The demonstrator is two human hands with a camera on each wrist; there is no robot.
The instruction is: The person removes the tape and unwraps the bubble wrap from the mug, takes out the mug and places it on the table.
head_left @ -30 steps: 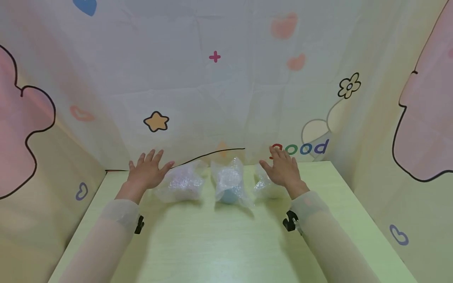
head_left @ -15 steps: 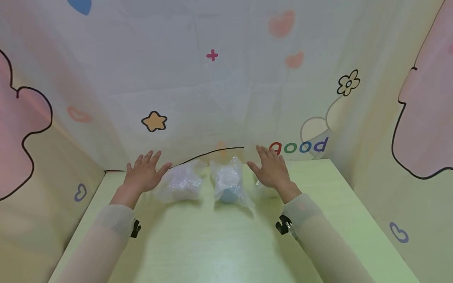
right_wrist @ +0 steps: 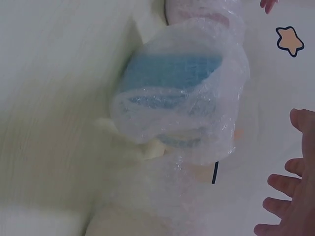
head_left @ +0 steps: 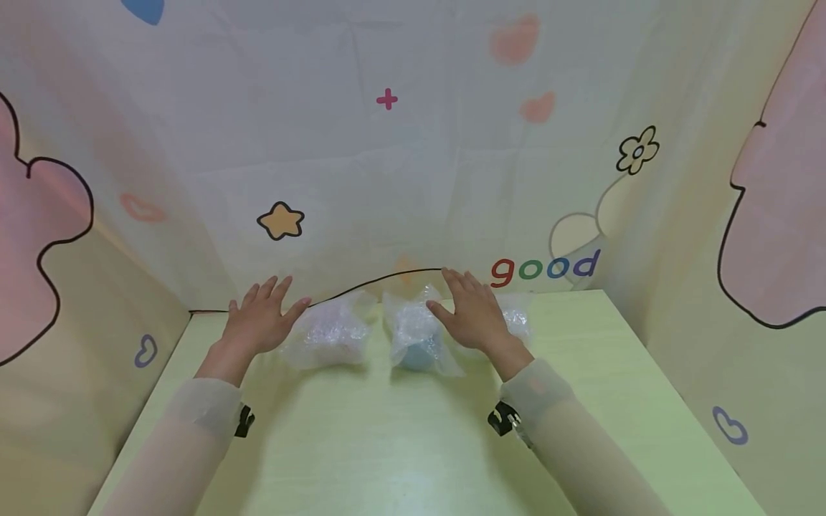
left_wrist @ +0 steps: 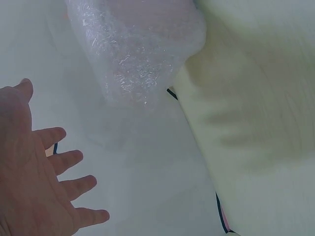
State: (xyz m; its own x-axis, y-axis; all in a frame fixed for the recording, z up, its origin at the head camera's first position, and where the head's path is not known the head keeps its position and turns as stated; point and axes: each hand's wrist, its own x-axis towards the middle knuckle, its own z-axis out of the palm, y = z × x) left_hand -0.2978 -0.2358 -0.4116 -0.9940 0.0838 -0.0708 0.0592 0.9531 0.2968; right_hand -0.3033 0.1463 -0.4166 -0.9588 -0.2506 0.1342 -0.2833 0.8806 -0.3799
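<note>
Three bundles in clear bubble wrap lie in a row at the back of the table. The left one [head_left: 329,333] looks pinkish inside, and the middle one [head_left: 418,344] shows something blue through the wrap. Partly covered by my right arm, the right-hand bundle [head_left: 516,319] looks pale. My left hand [head_left: 258,315] is held with fingers spread just left of the pinkish bundle [left_wrist: 142,44], and a gap shows in the left wrist view. Fingers extended, my right hand [head_left: 474,315] hovers between the middle and right bundles, clear of the blue one [right_wrist: 172,93] in the right wrist view. Neither holds anything.
The pale yellow-green table [head_left: 387,444] ends at a white printed cloth backdrop [head_left: 335,143], right behind the bundles. Cloth also hangs along the left side [head_left: 77,358] and the right side [head_left: 684,287].
My right hand has moved left, from above the right-hand bundle toward the middle one, uncovering the right bundle's outer end. My left hand has shifted slightly left. The bundles stay put.
</note>
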